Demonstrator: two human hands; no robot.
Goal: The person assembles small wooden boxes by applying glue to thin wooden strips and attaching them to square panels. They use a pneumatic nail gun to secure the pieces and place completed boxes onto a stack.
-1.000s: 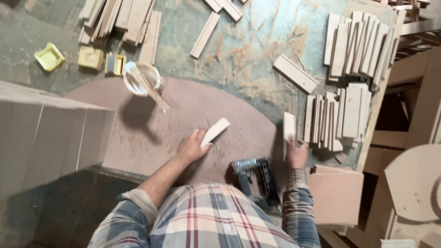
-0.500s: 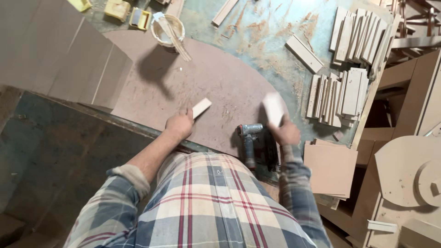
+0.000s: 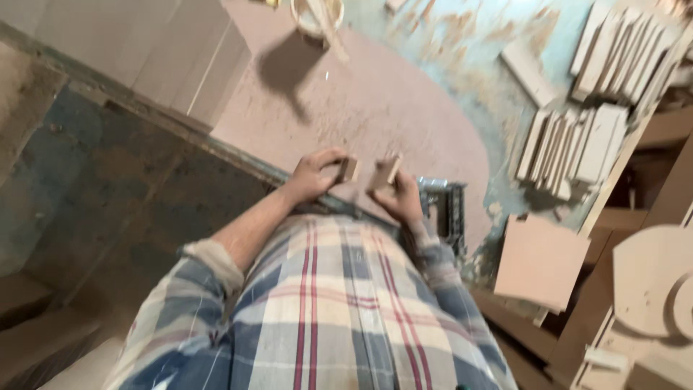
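Wood is in both hands: the left hand (image 3: pixel 312 175) has its fingers (image 3: pixel 328 156) curled around a small wooden block (image 3: pixel 349 170), and the right hand (image 3: pixel 399 196) grips a second wooden piece (image 3: pixel 387 172) held on edge. The two pieces sit just beside each other with a slim gap between them, above the near edge of the round brown board (image 3: pixel 375 101), close to the person's plaid shirt (image 3: pixel 325 310).

Just to the right of the right hand, a dark nail gun (image 3: pixel 444 209) lies on the edge of the round board. Beyond the board's far side stands a pale round cup (image 3: pixel 316 16) with a stick in it, casting a dark shadow onto the board. To the right of the board, on the blue-green worn tabletop (image 3: pixel 462 43), lie rows of pale wooden strips (image 3: pixel 574 144), with a further stack (image 3: pixel 624 50) beyond them. A square brown panel (image 3: pixel 538 261) juts out past the nail gun, lower right of the board. Left of the board rest flat pale panels (image 3: pixel 144 43), and round cut shapes (image 3: pixel 653 278) show far right.
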